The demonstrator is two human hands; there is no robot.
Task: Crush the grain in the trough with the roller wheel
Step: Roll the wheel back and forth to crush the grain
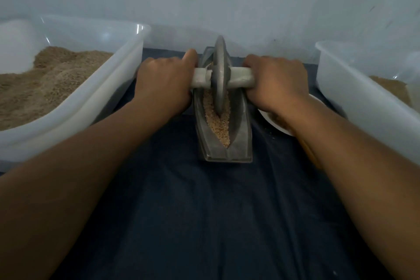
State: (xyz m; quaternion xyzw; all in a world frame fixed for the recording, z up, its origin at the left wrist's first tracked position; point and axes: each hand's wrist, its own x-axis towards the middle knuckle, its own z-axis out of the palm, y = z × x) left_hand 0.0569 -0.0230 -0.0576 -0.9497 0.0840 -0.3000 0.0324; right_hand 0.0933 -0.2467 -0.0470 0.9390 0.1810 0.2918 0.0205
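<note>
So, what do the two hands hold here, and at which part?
The roller wheel, by its axle handle: the left hand grips the left end, the right hand the right end. The disc stands in the trough on the grain.

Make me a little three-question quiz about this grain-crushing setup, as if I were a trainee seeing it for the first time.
1. True or false: the roller wheel stands upright in the metal trough, its lower edge down in the grain.
2. What do the left hand and right hand grip?
A. the trough's rim
B. the grey axle handle, one on each side of the wheel
C. the white plastic tub
3. Fill in: the trough rests on a dark blue ____.

Key: 1 true; 2 B; 3 cloth.
</note>
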